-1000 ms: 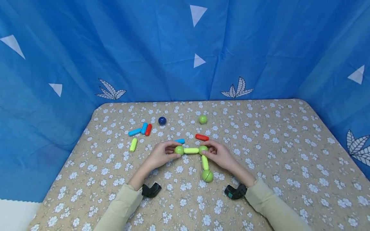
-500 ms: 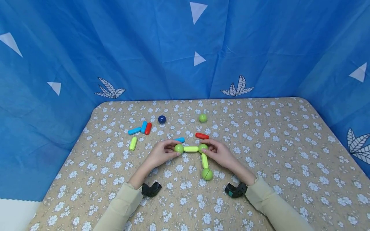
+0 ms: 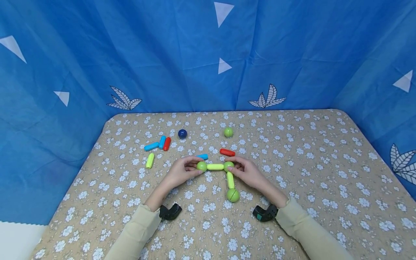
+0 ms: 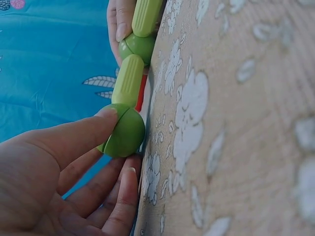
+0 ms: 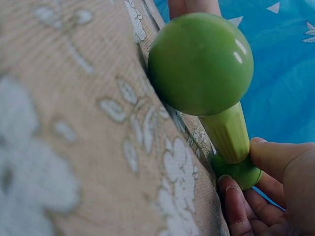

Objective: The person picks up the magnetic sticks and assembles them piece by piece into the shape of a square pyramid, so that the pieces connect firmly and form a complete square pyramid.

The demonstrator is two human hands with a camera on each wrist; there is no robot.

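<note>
Three green balls and two yellow-green rods are joined into an L on the cloth. My left hand [image 3: 183,172] pinches the left end ball [image 3: 202,166] between thumb and fingers. From there a yellow-green rod [image 3: 215,167] runs to the corner ball [image 3: 228,166], which my right hand [image 3: 248,172] grips. A second rod [image 3: 230,180] points toward me and ends in the near ball [image 3: 233,195]. In the right wrist view that near ball [image 5: 201,64] looms large before the fingers. The left wrist view shows the thumb on the left end ball [image 4: 125,132].
Behind the hands lie a red rod [image 3: 227,152] and a partly covered blue rod [image 3: 203,156]. Farther back are a green ball [image 3: 228,132] and a dark blue ball [image 3: 182,134]. Two blue rods, a red rod [image 3: 167,144] and a yellow-green rod [image 3: 150,161] lie at left.
The whole head view has shifted slightly. Both hands keep their hold on the same two balls, and the joined shape looks unchanged.
</note>
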